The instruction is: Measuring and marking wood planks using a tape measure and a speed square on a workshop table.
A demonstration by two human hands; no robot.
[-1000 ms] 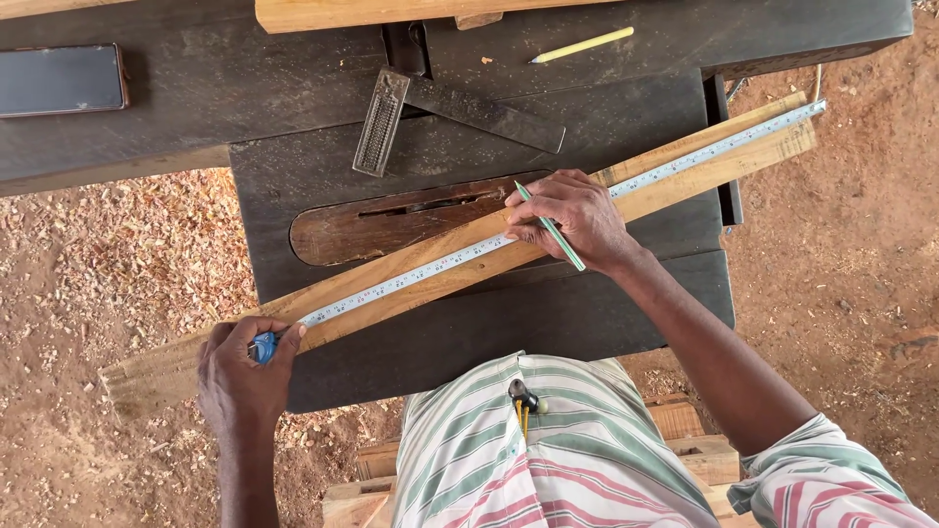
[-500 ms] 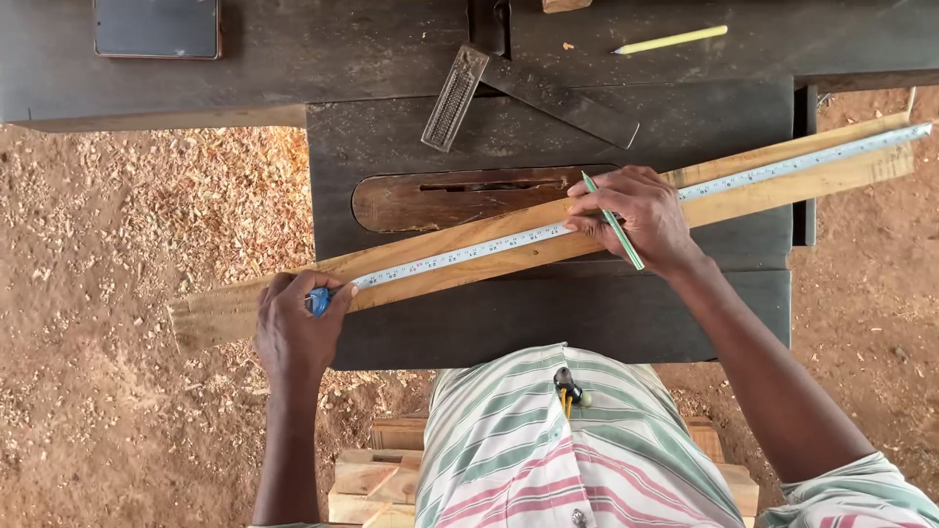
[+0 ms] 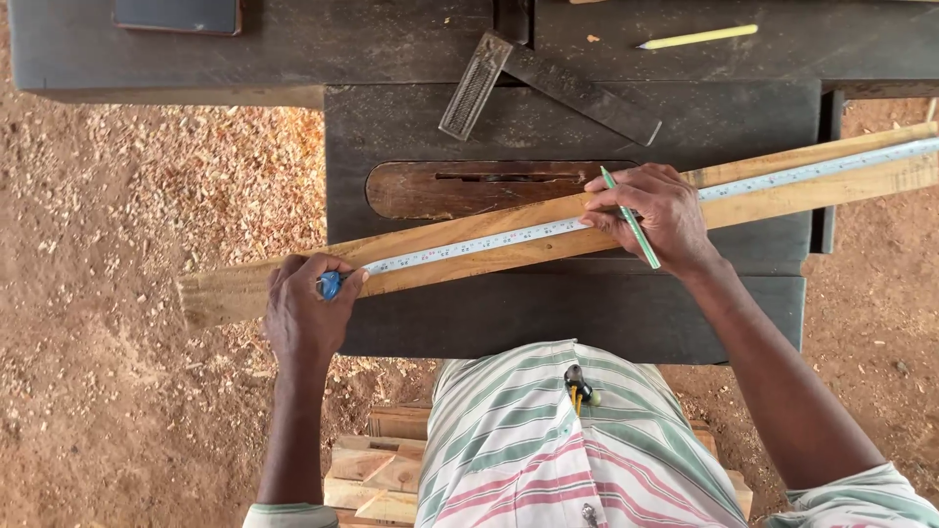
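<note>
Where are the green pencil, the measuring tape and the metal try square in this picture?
green pencil (image 3: 631,220), head view, middle of its shaft above the right hand's fingers.
measuring tape (image 3: 479,244), head view, bare blade lying along the plank.
metal try square (image 3: 577,90), head view, middle of its long dark arm.

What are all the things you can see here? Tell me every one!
wooden plank: one, pale yellow-brown, slanting across the dark table
tape measure: one, white blade with blue case, stretched along the plank
green pencil: one, in the right hand
yellow pencil: one, on the table's far edge
try square: one, dark metal, on the table top
table: one, dark, with a brown oval insert
wood offcuts: several, pale, on the ground
sawdust: reddish, covering the ground
left hand: on the tape case
right hand: pressing the tape
</note>
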